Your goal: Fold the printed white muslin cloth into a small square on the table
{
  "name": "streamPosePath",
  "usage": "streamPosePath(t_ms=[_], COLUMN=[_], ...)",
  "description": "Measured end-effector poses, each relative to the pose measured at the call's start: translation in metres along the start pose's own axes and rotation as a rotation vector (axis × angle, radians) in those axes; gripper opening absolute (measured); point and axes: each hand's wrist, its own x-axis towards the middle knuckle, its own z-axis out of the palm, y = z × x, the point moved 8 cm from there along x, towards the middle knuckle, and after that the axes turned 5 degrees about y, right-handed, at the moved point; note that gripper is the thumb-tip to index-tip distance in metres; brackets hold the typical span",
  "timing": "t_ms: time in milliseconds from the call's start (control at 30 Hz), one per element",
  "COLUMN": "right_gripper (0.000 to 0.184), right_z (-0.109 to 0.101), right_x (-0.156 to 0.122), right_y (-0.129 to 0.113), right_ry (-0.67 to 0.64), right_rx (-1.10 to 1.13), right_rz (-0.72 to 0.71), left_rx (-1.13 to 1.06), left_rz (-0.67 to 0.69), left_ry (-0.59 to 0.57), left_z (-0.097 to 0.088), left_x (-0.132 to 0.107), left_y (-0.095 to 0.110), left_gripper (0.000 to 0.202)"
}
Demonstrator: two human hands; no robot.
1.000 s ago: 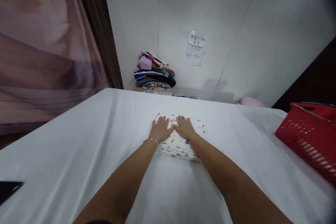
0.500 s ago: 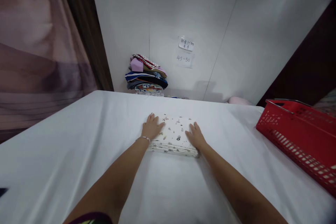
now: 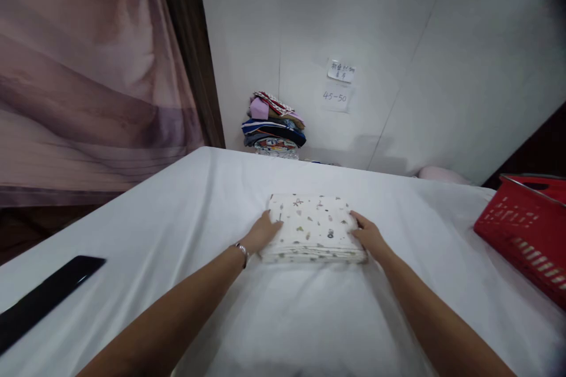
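A folded white cloth [image 3: 315,225] with small printed figures lies on the white-covered table [image 3: 177,218], folded into several layers. My left hand [image 3: 262,234] clasps its left edge, thumb on top and fingers curled against the side. On the opposite edge my right hand [image 3: 369,237] grips the same way. A thin bracelet sits on my left wrist. Both forearms reach in from the bottom of the view.
A stack of folded colourful clothes [image 3: 274,129] rests against the back wall, below two paper notes [image 3: 338,85]. A red plastic basket [image 3: 526,230] stands at the table's right edge. A flat black object [image 3: 44,300] lies at the front left. A pink curtain [image 3: 88,70] hangs left.
Both hands lay flat together on top of the cloth, then slid apart to its left and right edges and now clasp the sides. The camera view shifted.
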Motion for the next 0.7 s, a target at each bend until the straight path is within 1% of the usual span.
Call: streamPosePath(t_ms=[33,100,133,167,200,233,267,333,367,400,467,533,600,633,700], right_gripper=[0.068,0.063,0.061,0.058,0.056,0.054,0.052,0.05,0.051,0.052,0.052,0.051,0.05,0.05,0.05], right_z=[-0.008,-0.02,-0.024,-0.024,-0.02,-0.012,-0.001,0.028,0.044,0.059,0.081,0.089,0.09,0.089,0.086], right_x=[0.005,0.012,0.014,0.013,0.009,0.002,-0.008,-0.032,-0.044,-0.057,-0.076,-0.086,-0.088,-0.088,-0.086], right_y=[0.001,0.001,-0.003,-0.011,-0.022,-0.035,-0.048,-0.072,-0.081,-0.088,-0.095,-0.095,-0.094,-0.093,-0.094], right_ry=[-0.031,-0.078,-0.08,-0.072,-0.061,-0.052,-0.056,-0.122,-0.174,-0.228,-0.302,-0.324,-0.324,-0.328,-0.341], right_rx=[-0.045,-0.212,-0.316,-0.418,-0.502,-0.562,-0.598,-0.618,-0.627,-0.637,-0.66,-0.666,-0.654,-0.646,-0.628], right_rz=[-0.013,-0.039,-0.073,-0.127,-0.2,-0.275,-0.346,-0.437,-0.47,-0.497,-0.524,-0.531,-0.531,-0.523,-0.497], left_rx=[-0.07,-0.284,-0.345,-0.361,-0.32,-0.244,-0.159,-0.014,0.041,0.09,0.191,0.269,0.302,0.31,0.328], left_rz=[0.008,0.014,0.016,0.018,0.022,0.033,0.056,0.14,0.202,0.275,0.387,0.404,0.366,0.351,0.352], left_ry=[-0.044,-0.197,-0.258,-0.284,-0.26,-0.192,-0.1,0.075,0.13,0.158,0.152,0.085,0.021,0.005,0.004], left_z=[0.007,0.022,0.026,0.026,0.02,0.011,-0.001,-0.021,-0.025,-0.025,-0.011,0.01,0.028,0.034,0.036], left_x=[-0.014,-0.043,-0.054,-0.062,-0.065,-0.064,-0.059,-0.044,-0.036,-0.028,-0.014,-0.003,0.004,0.006,0.01], left_y=[-0.001,-0.003,-0.003,-0.004,-0.004,-0.004,0.0,0.014,0.025,0.035,0.049,0.047,0.037,0.032,0.028], left_gripper=[0.055,0.066,0.069,0.072,0.072,0.07,0.067,0.061,0.06,0.059,0.061,0.064,0.068,0.069,0.07])
